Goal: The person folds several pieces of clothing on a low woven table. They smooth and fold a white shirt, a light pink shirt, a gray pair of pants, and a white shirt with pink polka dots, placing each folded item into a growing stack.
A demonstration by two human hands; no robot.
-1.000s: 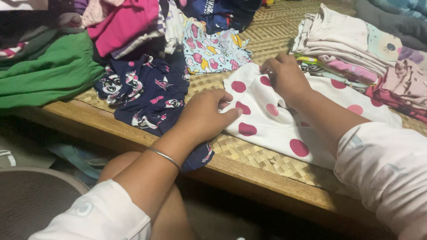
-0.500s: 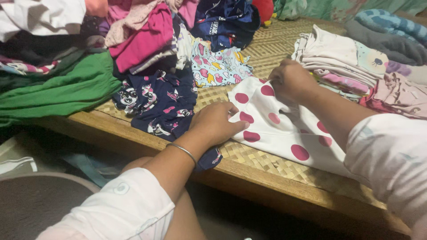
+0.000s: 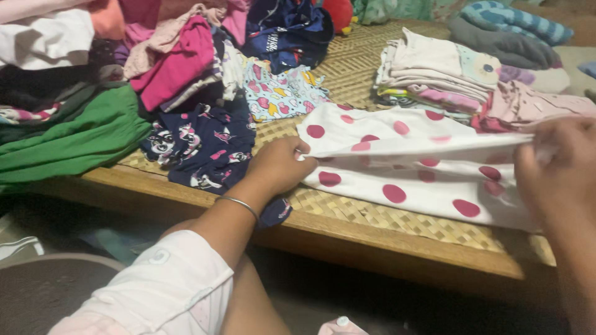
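A white garment with large pink dots [image 3: 397,155] lies spread on a woven mat [image 3: 385,214] over a wooden platform. My left hand [image 3: 279,164], with a thin metal bangle on its wrist, pinches the garment's left end. At the right, my right hand [image 3: 559,167] grips the other end and holds the cloth pulled taut and slightly lifted between the two hands.
A loose heap of clothes fills the back left: a green piece [image 3: 74,142], a navy printed one [image 3: 205,146], a pink one [image 3: 180,59]. A folded stack [image 3: 447,74] stands behind the dotted garment. The platform's wooden edge [image 3: 372,245] runs along the front.
My right hand has moved from the garment's middle far to the right, drawing the cloth out long and taut. My left hand stays at the left end. The camera shifted right.
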